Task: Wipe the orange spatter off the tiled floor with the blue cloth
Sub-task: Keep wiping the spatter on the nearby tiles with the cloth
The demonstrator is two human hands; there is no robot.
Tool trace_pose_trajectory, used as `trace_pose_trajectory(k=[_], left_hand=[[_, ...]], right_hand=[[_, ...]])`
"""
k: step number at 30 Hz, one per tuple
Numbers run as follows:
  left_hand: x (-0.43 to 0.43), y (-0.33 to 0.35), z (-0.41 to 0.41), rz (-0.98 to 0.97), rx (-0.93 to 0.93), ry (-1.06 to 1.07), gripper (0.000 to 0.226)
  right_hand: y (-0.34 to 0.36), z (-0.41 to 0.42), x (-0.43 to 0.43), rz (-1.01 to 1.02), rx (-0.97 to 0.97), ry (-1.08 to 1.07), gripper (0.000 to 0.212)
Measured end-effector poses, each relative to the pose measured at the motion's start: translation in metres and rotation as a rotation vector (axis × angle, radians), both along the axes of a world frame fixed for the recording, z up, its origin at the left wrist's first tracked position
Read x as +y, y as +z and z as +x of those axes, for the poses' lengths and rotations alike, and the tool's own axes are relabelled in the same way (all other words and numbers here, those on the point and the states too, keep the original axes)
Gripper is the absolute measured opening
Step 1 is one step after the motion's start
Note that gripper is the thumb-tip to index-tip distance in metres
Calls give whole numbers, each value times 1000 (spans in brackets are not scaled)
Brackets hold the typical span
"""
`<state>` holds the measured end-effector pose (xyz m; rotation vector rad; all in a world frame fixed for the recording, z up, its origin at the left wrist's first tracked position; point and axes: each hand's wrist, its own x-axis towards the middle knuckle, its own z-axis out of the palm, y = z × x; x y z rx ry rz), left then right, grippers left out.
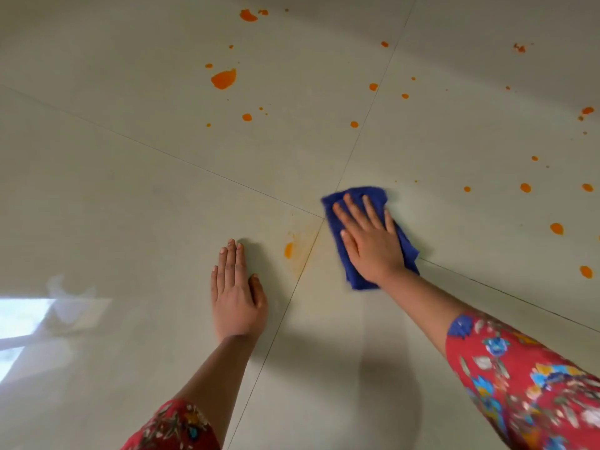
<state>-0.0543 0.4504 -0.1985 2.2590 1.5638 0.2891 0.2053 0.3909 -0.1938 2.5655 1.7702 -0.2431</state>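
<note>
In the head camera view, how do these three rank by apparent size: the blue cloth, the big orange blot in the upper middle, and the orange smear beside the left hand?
Largest to smallest, as they look:
1. blue cloth, though partly covered by the right hand
2. big orange blot, farther from the camera, so its true size is unsure
3. orange smear beside the left hand

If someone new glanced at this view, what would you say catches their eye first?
Most likely the bright orange spatter scattered over the far and right-hand parts of the pale glossy tiled floor. Next, the folded dark blue cloth pressed flat under the right hand at centre, with the left hand flat on the tile beside it.
</note>
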Motion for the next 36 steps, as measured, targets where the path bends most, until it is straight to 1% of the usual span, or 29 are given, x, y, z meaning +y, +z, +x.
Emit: trace_pose_trajectory(k=[1, 2, 4, 6, 8, 9, 10, 11, 12, 15, 16, 17, 18, 19, 22, 23, 24, 25, 26, 29, 30, 31, 33, 34, 35, 36], left_hand=[[1, 0, 1, 8, 3, -2, 60], [2, -1, 1, 15, 0, -6, 59], [4, -3, 1, 22, -27, 2, 59], [4, -5, -1, 37, -70, 28, 58], [5, -6, -2, 50, -114, 59, 57], [5, -7, -2, 47, -130, 67, 57], [6, -6, -3, 42, -141, 73, 57], [6, -5, -2, 39, -148, 77, 57], [5, -4, -2, 35, -147, 78, 58], [3, -3, -2, 14, -125, 63, 59], [3, -2, -2, 15, -123, 56, 59], [4, -3, -1, 17, -122, 51, 59], [4, -3, -1, 15, -121, 48, 59], [5, -4, -1, 15, -121, 42, 59], [7, -4, -3, 20, -128, 34, 58], [6, -5, -3, 15, -123, 34, 58], [5, -5, -2, 15, -119, 34, 58], [4, -4, -3, 20, -116, 35, 58], [4, -3, -2, 26, -115, 37, 57], [3, -1, -3, 27, -117, 40, 57], [4, -2, -3, 31, -127, 52, 57], [5, -3, -3, 31, -137, 61, 57], [5, -6, -4, 22, -156, 53, 58], [6, -6, -4, 29, -163, 58, 59], [7, -6, -4, 36, -166, 68, 60], [8, -6, -4, 36, -166, 74, 60]], right_hand=[[1, 4, 22, 18, -6, -94, 57], [3, 0, 43, 28, 6, -138, 57], [5, -21, 76, 28, 39, -83, 55], [4, -56, 77, 43, 50, 138, 56], [3, -88, 35, 29, 41, 469, 54], [1, -92, 8, 17, 56, 595, 54], [1, -84, -12, 13, 81, 662, 54], [1, -66, -24, 30, 85, 667, 55], [-1, -46, -26, 48, 48, 601, 55], [-2, 1, 10, 23, -42, 168, 54], [2, 2, 27, 31, -34, 57, 54], [3, -8, 41, 37, -17, -9, 55], [4, -23, 49, 40, 1, -25, 56], [4, -42, 49, 47, 18, 25, 56], [2, -101, -11, 31, 58, 390, 54], [5, -106, -32, 6, 84, 481, 54], [4, -99, -43, 14, 82, 521, 54], [2, -89, -44, 33, 64, 497, 53], [-1, -77, -36, 47, 32, 403, 53], [3, -61, 14, 80, 17, -72, 52], [5, -73, 24, 85, 30, -106, 53], [4, -90, 28, 70, 52, -23, 54], [-2, -120, 15, 18, 72, 368, 53], [-2, -118, 16, 11, 67, 507, 52], [0, -109, 29, 30, 62, 548, 52], [0, -97, 46, 47, 44, 474, 52]])
